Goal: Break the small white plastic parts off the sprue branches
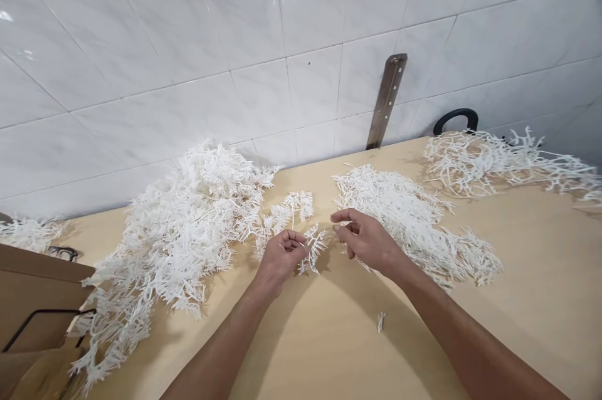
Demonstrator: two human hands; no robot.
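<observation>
My left hand (283, 257) is closed, thumb and fingers pinching a white branched plastic sprig (314, 249) just above the table. To the right of that sprig, my right hand (364, 237) is half curled, with a gap between its thumb and forefinger and nothing visible in it. Beside and partly behind the right hand lies a pile of thin white plastic pieces (399, 205). A larger heap of bushy white sprigs (202, 212) rises left of my left hand. Several loose sprigs (282, 213) lie between the two piles.
Longer white branches (484, 165) spread over the table (540, 262) at the back right. One tiny white piece (380, 321) lies near the front. A cardboard box (37, 287) stands at the left, and a metal bracket (388, 99) rises against the tiled wall (188, 30).
</observation>
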